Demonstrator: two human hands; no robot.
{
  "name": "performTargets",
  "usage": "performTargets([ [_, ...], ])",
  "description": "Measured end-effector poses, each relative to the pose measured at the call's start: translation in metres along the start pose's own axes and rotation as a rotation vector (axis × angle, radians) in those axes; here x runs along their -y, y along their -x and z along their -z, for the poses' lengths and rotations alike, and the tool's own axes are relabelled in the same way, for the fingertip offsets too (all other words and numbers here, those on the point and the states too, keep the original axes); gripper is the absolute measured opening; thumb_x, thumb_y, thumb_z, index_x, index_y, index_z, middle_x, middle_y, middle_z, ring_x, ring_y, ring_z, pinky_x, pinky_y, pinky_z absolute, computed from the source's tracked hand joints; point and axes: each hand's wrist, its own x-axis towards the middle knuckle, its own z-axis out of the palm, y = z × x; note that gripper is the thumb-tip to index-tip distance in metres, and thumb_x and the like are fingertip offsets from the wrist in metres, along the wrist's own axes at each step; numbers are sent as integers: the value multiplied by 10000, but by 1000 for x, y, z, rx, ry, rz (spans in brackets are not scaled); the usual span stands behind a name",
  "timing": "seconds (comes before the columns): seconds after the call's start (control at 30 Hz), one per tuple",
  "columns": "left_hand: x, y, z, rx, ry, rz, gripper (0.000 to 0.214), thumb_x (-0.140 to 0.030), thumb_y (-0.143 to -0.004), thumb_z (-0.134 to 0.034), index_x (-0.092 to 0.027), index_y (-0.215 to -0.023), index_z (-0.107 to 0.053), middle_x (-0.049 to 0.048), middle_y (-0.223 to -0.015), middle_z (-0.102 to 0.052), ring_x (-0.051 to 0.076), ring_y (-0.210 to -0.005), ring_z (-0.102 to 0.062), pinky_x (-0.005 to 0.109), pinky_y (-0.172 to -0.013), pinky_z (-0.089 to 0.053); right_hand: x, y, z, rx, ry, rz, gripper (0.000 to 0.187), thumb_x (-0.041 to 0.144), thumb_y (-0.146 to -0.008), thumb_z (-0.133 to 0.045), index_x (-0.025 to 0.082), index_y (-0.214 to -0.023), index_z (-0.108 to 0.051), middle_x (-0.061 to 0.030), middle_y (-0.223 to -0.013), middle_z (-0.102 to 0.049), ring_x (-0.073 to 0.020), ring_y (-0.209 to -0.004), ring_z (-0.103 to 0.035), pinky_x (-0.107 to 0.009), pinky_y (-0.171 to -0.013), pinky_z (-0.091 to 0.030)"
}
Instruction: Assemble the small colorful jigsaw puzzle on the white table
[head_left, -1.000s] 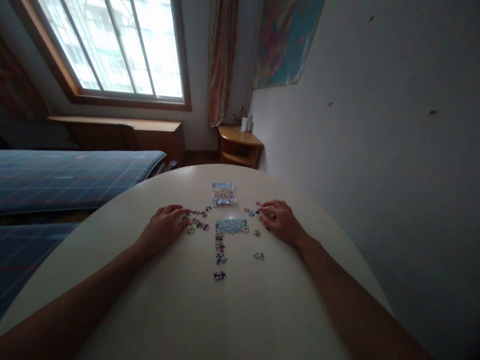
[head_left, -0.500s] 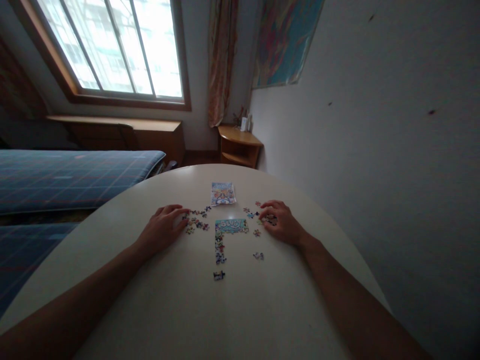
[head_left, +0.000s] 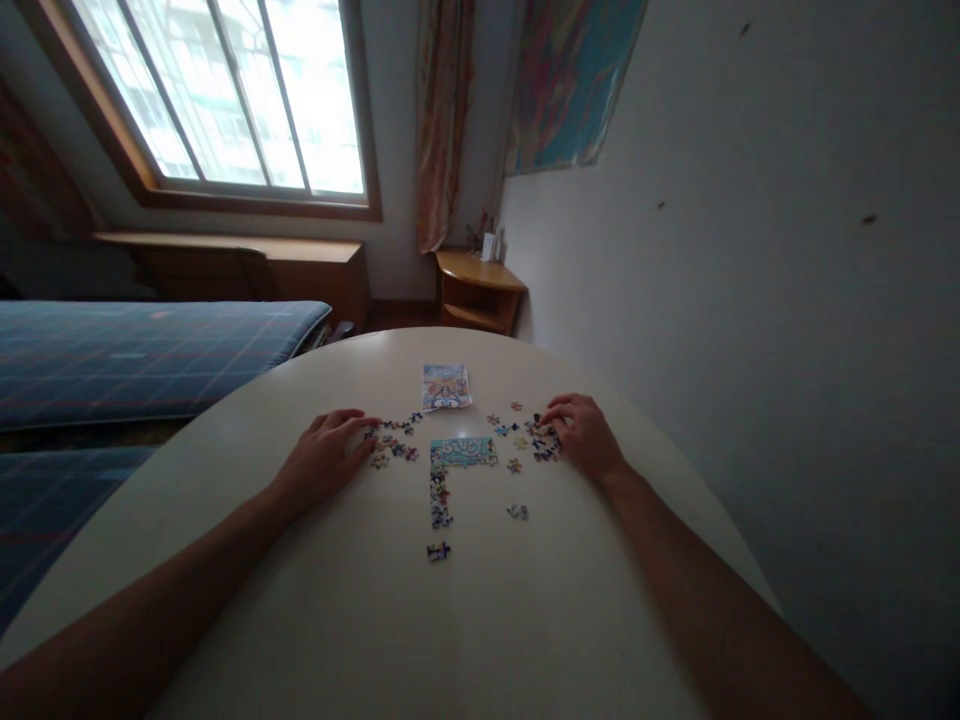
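Observation:
My left hand rests on the table at the left, thumb and fingers apart, its fingertips at a loose heap of jigsaw pieces. My right hand is over the right edge of another heap of jigsaw pieces; its bent fingers touch the pieces and I see nothing lifted. Between the hands lies a partly joined jigsaw puzzle, an L shape with a bluish top strip and a darker column down its left side. Below that column is a separate small joined bit.
A picture sheet lies beyond the puzzle on the round white table. Several single pieces are scattered right of the puzzle, with a small pale cluster lower down. A bed stands left, a white wall right.
My right hand has shifted right and slightly back, uncovering more of the right heap of jigsaw pieces. My left hand and the joined puzzle have stayed in place.

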Motion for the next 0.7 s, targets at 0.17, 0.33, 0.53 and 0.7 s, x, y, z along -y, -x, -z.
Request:
performTargets([
  [0.17, 0, 0, 1, -5, 13, 8, 434, -499, -910, -468, -267, -1201, -692, 84, -1295, -614, 322, -1207, -541, 490, -1068, -432, -3, 0, -1, 15, 3, 11, 323, 82, -747, -503, 254, -698, -773, -66, -958, -691, -244, -981, -587, -457, -956, -455],
  [0.33, 1, 0, -1, -7, 3, 11, 440, -501, -909, -463, -263, -1201, -691, 86, -1291, -617, 326, -1202, -543, 501, -1062, -440, -6, -1, -1, 18, 8, 3, 343, 72, -751, -489, 252, -710, -779, -67, -953, -694, -245, -980, -590, -463, -962, -454],
  [0.53, 1, 1, -1, -16, -7, -5, 445, -507, -921, -445, -261, -1197, -692, 100, -1280, -624, 332, -1188, -553, 517, -1056, -443, -5, 0, -3, 5, 14, -2, 330, 81, -773, -496, 247, -714, -775, -65, -952, -706, -235, -975, -592, -446, -964, -457],
  [0.7, -2, 2, 1, -20, 2, -6, 473, -536, -934, -418, -259, -1202, -691, 103, -1276, -630, 327, -1183, -564, 510, -1051, -452, -11, 0, -4, -19, 73, -127, 280, 127, -793, -509, 240, -758, -764, -54, -921, -728, -220, -948, -625, -400, -959, -470],
])
